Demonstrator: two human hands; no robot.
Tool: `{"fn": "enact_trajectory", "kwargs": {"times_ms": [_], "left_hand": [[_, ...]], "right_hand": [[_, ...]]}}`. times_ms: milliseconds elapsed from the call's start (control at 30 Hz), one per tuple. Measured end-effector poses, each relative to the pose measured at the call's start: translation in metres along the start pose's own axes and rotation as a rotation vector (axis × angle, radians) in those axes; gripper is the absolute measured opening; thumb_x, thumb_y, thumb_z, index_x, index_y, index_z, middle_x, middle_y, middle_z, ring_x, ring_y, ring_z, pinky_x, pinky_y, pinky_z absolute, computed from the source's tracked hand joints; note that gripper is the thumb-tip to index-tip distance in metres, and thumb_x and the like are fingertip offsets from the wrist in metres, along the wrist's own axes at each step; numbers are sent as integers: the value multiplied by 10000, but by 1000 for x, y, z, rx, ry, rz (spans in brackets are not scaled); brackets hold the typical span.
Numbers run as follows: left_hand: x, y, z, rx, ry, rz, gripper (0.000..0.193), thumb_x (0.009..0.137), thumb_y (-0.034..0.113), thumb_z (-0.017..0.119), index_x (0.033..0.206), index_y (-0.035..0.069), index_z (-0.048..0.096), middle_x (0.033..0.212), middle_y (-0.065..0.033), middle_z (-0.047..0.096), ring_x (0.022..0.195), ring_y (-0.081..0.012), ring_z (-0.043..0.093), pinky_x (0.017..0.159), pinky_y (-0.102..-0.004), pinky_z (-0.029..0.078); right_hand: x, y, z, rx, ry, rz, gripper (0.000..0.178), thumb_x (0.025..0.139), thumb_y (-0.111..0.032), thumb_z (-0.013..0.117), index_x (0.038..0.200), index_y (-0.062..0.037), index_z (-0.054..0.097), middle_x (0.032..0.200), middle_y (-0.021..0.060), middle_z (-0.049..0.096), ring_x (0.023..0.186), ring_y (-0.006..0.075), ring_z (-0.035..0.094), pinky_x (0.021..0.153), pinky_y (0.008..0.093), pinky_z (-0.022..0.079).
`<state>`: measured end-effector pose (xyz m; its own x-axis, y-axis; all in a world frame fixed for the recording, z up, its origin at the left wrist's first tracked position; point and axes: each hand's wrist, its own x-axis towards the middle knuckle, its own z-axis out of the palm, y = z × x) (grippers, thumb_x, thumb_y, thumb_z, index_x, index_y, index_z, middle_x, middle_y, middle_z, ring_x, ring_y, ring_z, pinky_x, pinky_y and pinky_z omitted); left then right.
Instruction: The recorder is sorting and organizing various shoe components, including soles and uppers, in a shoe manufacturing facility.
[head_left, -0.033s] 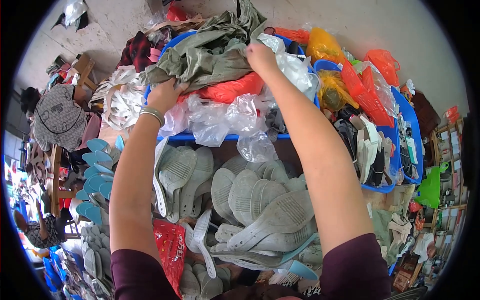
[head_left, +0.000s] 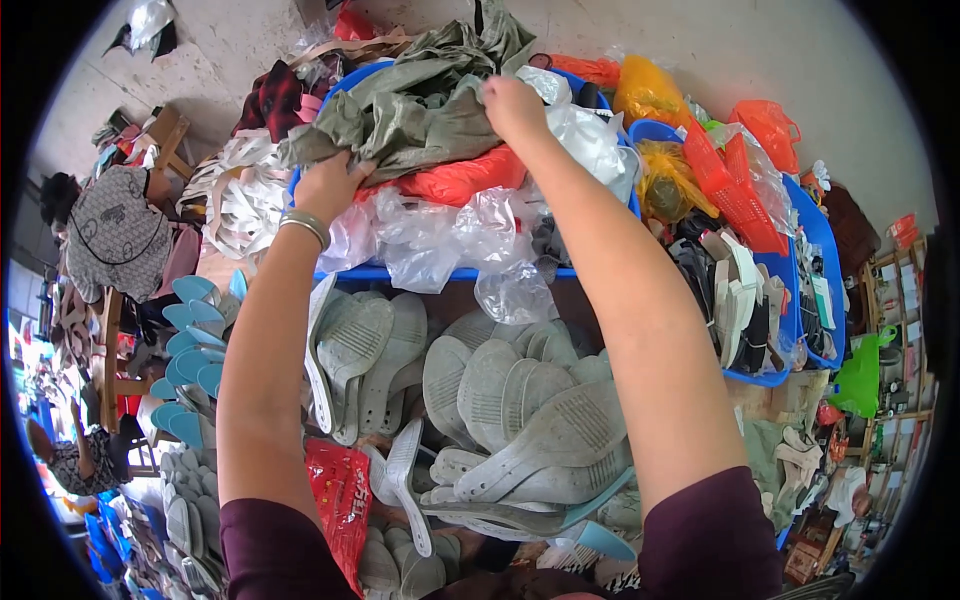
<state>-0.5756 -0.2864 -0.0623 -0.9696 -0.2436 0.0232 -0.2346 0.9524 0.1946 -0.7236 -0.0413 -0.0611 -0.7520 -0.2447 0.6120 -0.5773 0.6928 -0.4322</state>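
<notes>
A crumpled grey-green cloth (head_left: 420,120) lies heaped on top of a blue bin (head_left: 455,274). My left hand (head_left: 328,188) grips its near left edge, the thumb over the fabric and the other fingers partly hidden. With closed fingers, my right hand (head_left: 514,108) holds the cloth's right side. Below the cloth, a red plastic bag (head_left: 455,180) and clear plastic bags (head_left: 425,250) fill the bin and hang over its near rim. Grey shoe soles (head_left: 535,430) are piled in front of the bin, between my forearms.
White straps (head_left: 250,200) and light-blue insoles (head_left: 190,345) are at the left. To the right, more blue bins (head_left: 790,290) hold shoe parts, a red plastic basket (head_left: 730,190) and yellow bags (head_left: 650,90). People (head_left: 115,230) sit at the far left. A red packet (head_left: 338,500) lies near my left elbow.
My right hand has shifted slightly left and up with the cloth. The fabric between my hands is more bunched. My left hand has barely moved.
</notes>
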Motion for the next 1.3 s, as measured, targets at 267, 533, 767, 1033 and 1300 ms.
{"fn": "enact_trajectory", "kwargs": {"times_ms": [267, 533, 767, 1033, 1300], "left_hand": [[-9, 46, -2, -229, 616, 322, 535, 802, 279, 620, 1294, 156, 453, 1260, -98, 512, 954, -356, 609, 767, -432, 509], [3, 52, 2, 29, 127, 385, 513, 872, 492, 517, 1252, 148, 510, 1273, -109, 513, 982, -357, 605, 816, -447, 500], [25, 56, 17, 41, 10, 97, 478, 939, 473, 395, 1183, 95, 556, 1027, -170, 600, 965, -353, 615, 802, -453, 499], [42, 32, 36, 270, 13, 150, 303, 978, 272, 364, 1206, 184, 543, 1017, -159, 614, 923, -354, 632, 762, -461, 517], [43, 38, 47, 80, 46, 165, 538, 965, 471, 320, 1073, 23, 598, 1024, -268, 618, 969, -418, 597, 819, -495, 475]], "right_hand": [[-6, -48, 50, -67, -314, -162, 258, 773, -131, 532, 952, -22, 683, 949, 217, 638, 934, 355, 617, 838, 428, 487], [4, -14, -24, 536, -750, 103, 358, 789, -23, 473, 1097, -51, 653, 1029, 140, 679, 1026, 255, 623, 902, 348, 460], [-57, 93, -126, -584, -973, -83, 1026, 570, -422, 791, 1423, -126, 306, 1408, 222, 368, 1185, 389, 492, 967, 385, 425], [-100, 67, -131, -9, -1006, 38, 460, 654, -254, 703, 1042, -34, 594, 933, 217, 641, 914, 363, 618, 809, 417, 486], [-127, 29, -93, 46, -1061, -76, 365, 639, -270, 686, 895, -9, 669, 855, 228, 650, 842, 357, 634, 769, 422, 493]]}}
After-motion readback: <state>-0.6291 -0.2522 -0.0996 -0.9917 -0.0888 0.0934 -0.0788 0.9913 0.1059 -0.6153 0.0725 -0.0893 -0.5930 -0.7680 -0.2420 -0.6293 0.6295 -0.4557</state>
